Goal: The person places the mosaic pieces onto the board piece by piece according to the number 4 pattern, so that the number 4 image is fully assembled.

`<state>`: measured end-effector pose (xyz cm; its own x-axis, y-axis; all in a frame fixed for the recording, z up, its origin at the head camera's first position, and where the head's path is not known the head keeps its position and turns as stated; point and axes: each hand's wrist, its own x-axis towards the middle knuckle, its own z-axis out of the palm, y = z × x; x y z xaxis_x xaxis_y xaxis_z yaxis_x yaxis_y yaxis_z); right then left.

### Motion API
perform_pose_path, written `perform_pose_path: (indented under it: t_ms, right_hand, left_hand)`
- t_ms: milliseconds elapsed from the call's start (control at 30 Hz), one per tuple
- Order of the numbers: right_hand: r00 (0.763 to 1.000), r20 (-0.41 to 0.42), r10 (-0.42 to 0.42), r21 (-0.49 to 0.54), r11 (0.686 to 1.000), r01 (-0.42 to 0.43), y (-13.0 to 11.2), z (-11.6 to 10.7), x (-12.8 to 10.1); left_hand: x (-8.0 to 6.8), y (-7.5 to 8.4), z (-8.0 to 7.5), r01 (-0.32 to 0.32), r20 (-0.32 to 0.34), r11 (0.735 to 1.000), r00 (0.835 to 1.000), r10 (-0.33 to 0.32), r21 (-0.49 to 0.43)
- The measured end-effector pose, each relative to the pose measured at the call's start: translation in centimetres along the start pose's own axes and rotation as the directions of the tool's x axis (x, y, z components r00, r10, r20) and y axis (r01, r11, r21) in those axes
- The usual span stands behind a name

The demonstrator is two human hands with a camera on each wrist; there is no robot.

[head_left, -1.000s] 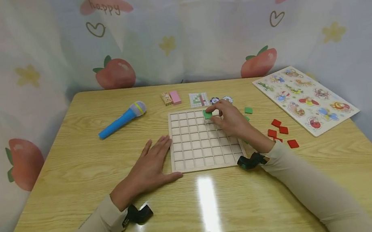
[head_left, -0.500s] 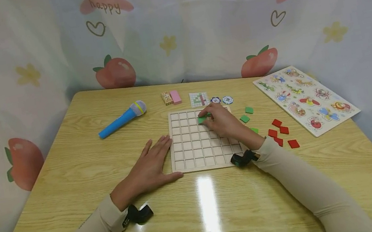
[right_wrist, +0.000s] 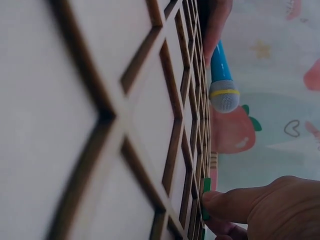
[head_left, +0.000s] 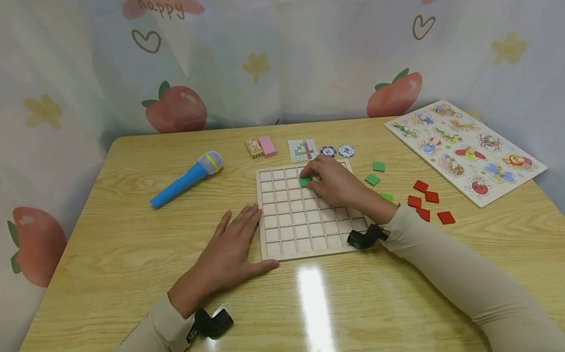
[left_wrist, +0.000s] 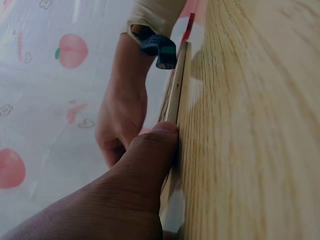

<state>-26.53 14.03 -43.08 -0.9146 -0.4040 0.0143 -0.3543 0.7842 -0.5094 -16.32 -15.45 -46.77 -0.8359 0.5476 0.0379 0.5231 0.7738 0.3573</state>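
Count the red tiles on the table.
5 red tiles, clustered right of the grid board. None look hidden.

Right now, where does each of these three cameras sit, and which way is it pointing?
Head: worn on the head, looking forward and down at the table; shows both sleeved arms, the left hand flat beside the grid board, the right hand on a green tile.
Left wrist: low by the table, looking along the board's edge; shows the left thumb.
Right wrist: skims across the board's cells toward the blue microphone; shows right fingers.
Shared: all three see the board.
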Motion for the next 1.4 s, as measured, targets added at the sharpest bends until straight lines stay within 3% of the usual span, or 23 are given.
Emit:
perform_pose_path:
  t_ms: [767,867,1200,1400]
  right_hand:
    - [0.999,0.053,-0.007,0.047,0.999,0.005,0.0,-0.8,0.6]
    - [0.999,0.03,-0.019,0.032,0.999,0.018,0.1,-1.0,0.2]
    - [0.982,-0.189,-0.016,0.056,0.998,0.028,1.9,-5.8,-6.2]
    - [0.967,-0.254,0.033,0.033,0.999,-0.025,4.7,-7.3,-10.7]
  left_hand:
    - [0.1,0.1,-0.1,0.004,0.005,1.0,1.0,-0.004,-0.008]
    - [0.1,0.1,-0.1,0.008,0.009,1.0,1.0,-0.008,-0.006]
    - [0.1,0.2,0.0,0.003,0.004,1.0,1.0,-0.003,-0.001]
    - [0.1,0.0,0.2,-0.002,0.0,1.0,1.0,0.002,-0.004]
